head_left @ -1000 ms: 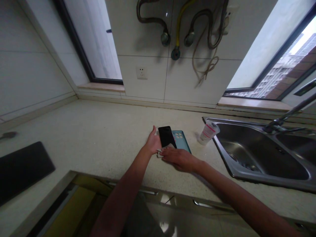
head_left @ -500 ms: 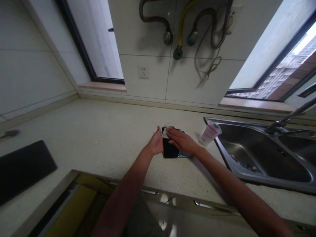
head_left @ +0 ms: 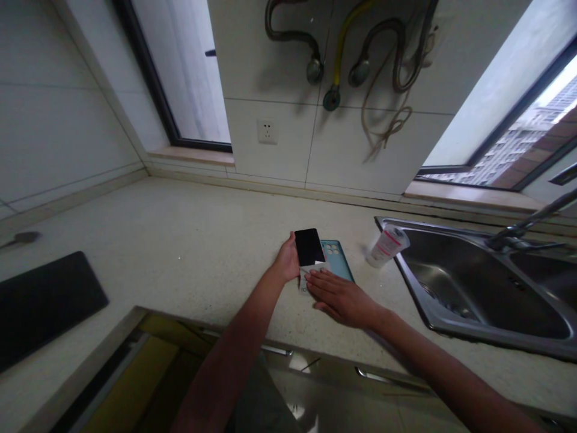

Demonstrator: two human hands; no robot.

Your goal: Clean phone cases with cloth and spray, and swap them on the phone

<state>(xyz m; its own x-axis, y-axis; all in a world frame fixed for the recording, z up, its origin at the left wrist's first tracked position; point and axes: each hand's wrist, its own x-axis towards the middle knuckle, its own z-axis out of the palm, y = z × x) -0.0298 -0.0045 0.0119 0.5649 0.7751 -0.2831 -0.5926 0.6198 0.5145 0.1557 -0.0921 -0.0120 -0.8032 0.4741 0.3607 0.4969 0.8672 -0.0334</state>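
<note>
Black phone (head_left: pixel 309 246) flat on countertop (head_left: pixel 189 252) near front edge; left hand (head_left: pixel 288 263) clasps its left side; right hand (head_left: pixel 343 296) spread flat, pressing white wipe (head_left: pixel 305 281) at phone's near end; wiping seemingly midway; teal case (head_left: pixel 340 264) just beside, empty

One phone (head_left: pixel 309 246), one blue case (head_left: pixel 340 266), one white wipe (head_left: pixel 310 278), one cup (head_left: pixel 386 245), one sink (head_left: pixel 473 279), one socket (head_left: pixel 267 130), one black mat (head_left: pixel 42 304). Hands: two, left hand (head_left: pixel 288 263), right hand (head_left: pixel 345 299).

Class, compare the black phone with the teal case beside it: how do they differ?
The black phone has a plain dark face; the teal case shows camera holes. The left hand holds the black phone and the right hand presses a white wipe on it; the teal case carries none. Both are flat rectangles on the countertop.
</note>
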